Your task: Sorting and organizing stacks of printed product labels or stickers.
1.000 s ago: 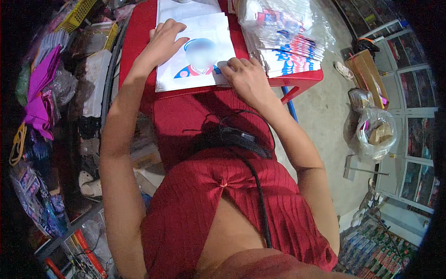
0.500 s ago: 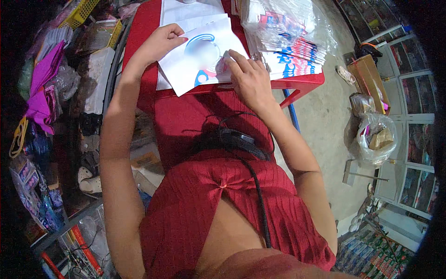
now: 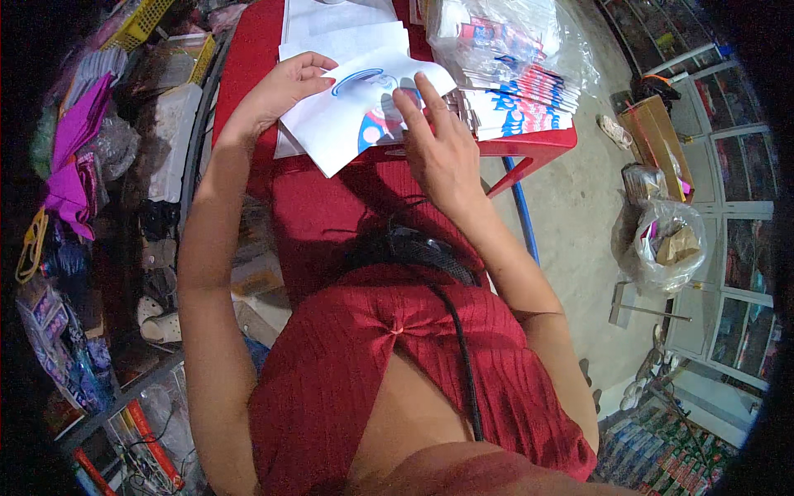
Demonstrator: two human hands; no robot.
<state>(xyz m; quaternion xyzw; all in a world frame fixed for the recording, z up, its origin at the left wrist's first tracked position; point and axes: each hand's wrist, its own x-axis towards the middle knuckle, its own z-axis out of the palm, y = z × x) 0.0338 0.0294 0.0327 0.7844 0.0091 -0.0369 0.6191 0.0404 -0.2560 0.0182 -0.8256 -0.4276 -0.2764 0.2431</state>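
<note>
Pinching sheet point(image 3: 327, 124) by upper-left edge, L hand point(image 3: 294, 87), prob. to steady it; R hand point(image 3: 445, 149), fingers extended over right part (can't tell if gripping), prob. guiding bend; sheet askew atop papers point(image 3: 347, 40) on table point(image 3: 248, 54), near corner overhanging, maybe for easier handling.

Head camera: wide fisheye. From where I stood, it sat above and behind left hand point(image 3: 291, 89) and right hand point(image 3: 444, 153), faced down, torso point(image 3: 322, 372) nearer than hands.
</note>
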